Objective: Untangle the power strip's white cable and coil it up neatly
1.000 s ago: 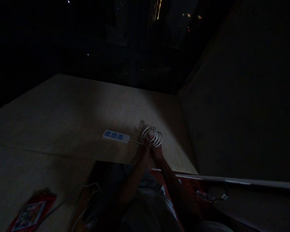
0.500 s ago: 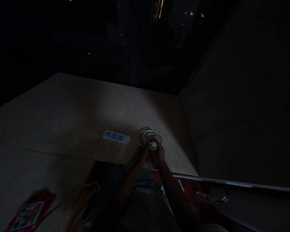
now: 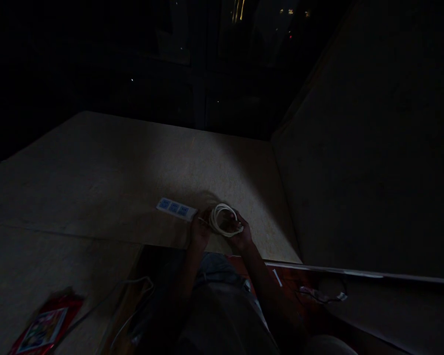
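Observation:
The scene is very dark. A white power strip with blue sockets lies on the pale board tabletop. Its white cable is wound into a coil just right of the strip. My right hand is closed round the right side of the coil and holds it a little above the table. My left hand sits at the coil's left side, by the end of the strip where the cable leaves; its fingers look closed on the cable, though the dim light hides detail.
A red printed package lies at the lower left. A loose white cord hangs near the table's front edge. A dark panel rises on the right. Small bits and a cable lie on the reddish floor.
The coil has been lifted and drawn toward me and slightly left, tightened into a smaller loop. My left hand has slid left toward the strip's end.

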### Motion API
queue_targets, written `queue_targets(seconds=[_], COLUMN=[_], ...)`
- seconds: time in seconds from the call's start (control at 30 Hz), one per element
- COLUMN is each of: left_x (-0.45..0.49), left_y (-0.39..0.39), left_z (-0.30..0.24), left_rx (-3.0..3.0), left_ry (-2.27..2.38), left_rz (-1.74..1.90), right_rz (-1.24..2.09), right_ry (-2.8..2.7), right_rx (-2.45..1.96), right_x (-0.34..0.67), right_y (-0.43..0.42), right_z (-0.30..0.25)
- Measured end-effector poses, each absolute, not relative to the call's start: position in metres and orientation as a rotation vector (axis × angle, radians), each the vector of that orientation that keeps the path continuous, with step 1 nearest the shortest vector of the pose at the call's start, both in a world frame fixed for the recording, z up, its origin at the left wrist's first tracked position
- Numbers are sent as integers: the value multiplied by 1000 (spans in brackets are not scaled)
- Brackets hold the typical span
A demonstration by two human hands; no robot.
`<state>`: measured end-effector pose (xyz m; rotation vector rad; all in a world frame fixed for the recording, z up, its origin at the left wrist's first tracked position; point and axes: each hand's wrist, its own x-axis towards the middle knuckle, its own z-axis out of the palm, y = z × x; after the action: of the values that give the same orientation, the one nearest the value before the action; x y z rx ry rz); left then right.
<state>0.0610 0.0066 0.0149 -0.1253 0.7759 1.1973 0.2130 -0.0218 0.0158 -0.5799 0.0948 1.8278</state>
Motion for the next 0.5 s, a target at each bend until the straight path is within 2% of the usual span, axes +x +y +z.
queue_targets(seconds=[0.23, 0.33, 0.5], left_x=[71, 85, 113], left_y=[3, 1, -2], left_z=[11, 9, 5], left_rx=[32, 107, 163], left_ry=[738, 743, 812], left_rz=[851, 708, 691], right_rz=[2099, 2112, 2012], right_ry=[-51, -162, -247], right_rx=[-740, -886, -1167], right_x=[244, 262, 287], right_y=[-19, -18, -19], right_z=[14, 16, 23])
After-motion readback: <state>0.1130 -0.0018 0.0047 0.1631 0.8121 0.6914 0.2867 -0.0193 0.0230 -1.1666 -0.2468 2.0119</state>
